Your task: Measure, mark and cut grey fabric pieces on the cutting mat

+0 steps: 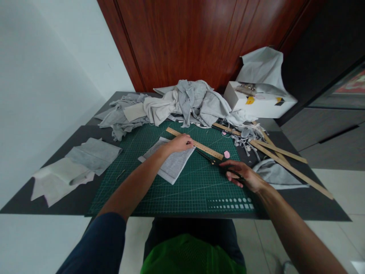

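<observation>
A piece of light grey fabric [175,167] lies on the green cutting mat [182,199]. My left hand [181,143] has its fingers pinched at the fabric's far right corner. In my right hand [239,173] is a pair of dark-handled scissors [212,161], fingers wrapped round the handles. The blades point left, with their tips close to that corner; whether they touch the cloth I cannot tell. Just beyond the fabric, a wooden ruler [209,150] lies slantwise, partly behind my left hand. A small pink piece [226,154] sits beside the ruler's right end.
Crumpled grey fabric [196,101] is heaped along the back. Folded cloth pieces [92,154] lie at left, small metal tweezers [120,174] on the mat. At right are wooden strips [291,167], fabric scraps [251,133], grey cloth [270,171] and a white box [259,106].
</observation>
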